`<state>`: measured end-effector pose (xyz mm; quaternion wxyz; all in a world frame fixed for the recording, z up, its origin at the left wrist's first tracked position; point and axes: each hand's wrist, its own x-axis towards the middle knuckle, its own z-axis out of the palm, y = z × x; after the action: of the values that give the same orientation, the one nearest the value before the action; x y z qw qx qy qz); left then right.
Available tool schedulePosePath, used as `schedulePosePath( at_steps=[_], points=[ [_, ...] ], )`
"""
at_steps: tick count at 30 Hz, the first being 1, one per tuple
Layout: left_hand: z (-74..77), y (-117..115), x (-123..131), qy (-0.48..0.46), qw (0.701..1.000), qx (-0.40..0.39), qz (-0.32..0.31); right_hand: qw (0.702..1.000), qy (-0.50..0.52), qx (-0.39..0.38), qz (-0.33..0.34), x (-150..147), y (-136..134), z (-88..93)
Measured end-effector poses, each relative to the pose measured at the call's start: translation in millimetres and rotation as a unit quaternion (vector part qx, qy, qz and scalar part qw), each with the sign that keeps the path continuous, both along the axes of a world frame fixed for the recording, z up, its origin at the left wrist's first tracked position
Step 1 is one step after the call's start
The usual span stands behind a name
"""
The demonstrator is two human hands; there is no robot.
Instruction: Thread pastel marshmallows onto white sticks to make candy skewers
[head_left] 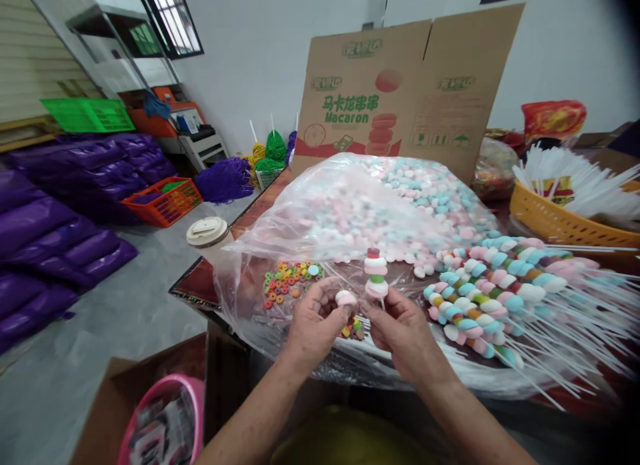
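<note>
My right hand (400,325) pinches a white stick with a short stack of candies (375,273) threaded on it: red on top, then white, pink, green and pink. My left hand (315,315) is curled around a pink-and-white marshmallow candy (345,298), held close beside the stick. Both hands hover over a clear plastic sheet (280,232) on the table. A small heap of coloured ring candies (289,282) lies just beyond my left hand.
A big heap of pastel marshmallows (400,192) fills the plastic. Several finished skewers (505,285) lie at right. An orange basket of white sticks (565,218), a cardboard Macaron box (400,92), a lidded cup (207,233) and a pink bucket (165,418) are around.
</note>
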<state>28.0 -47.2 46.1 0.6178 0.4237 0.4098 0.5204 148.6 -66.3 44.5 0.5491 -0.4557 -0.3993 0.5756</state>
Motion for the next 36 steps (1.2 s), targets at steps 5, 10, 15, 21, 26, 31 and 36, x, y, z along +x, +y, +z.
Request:
schedulePosePath(
  at_steps=[5, 10, 15, 21, 26, 31, 36],
  points=[
    [-6.8, 3, -3, -0.039, 0.997, -0.063, 0.027, 0.983, -0.175, 0.058, 0.017, 10, -6, 0.5],
    [-11.6, 16, -17, -0.064, 0.992, -0.072, 0.083, 0.895, -0.42, 0.138, 0.064, 31, -42, -6.0],
    [-11.7, 16, -14, -0.018, 0.992, -0.03, 0.118, 0.844, -0.51, 0.155, 0.051, 30, -57, -27.4],
    [-13.7, 6, -11, 0.098, 0.985, 0.033, 0.141, 0.807, -0.571, 0.148, 0.026, 23, -52, -31.0],
    [-26.7, 0, -16, 0.241, 0.943, 0.169, 0.157, 0.784, -0.607, 0.121, 0.055, 27, -54, -28.4],
    [-32.4, -5, -12, 0.253, 0.927, 0.222, 0.164, 0.786, -0.601, 0.127, 0.069, 20, -54, -28.2],
    [-24.0, -2, -13, 0.229, 0.937, 0.221, 0.143, 0.835, -0.532, 0.132, 0.054, 7, -50, -30.3]
  ],
)
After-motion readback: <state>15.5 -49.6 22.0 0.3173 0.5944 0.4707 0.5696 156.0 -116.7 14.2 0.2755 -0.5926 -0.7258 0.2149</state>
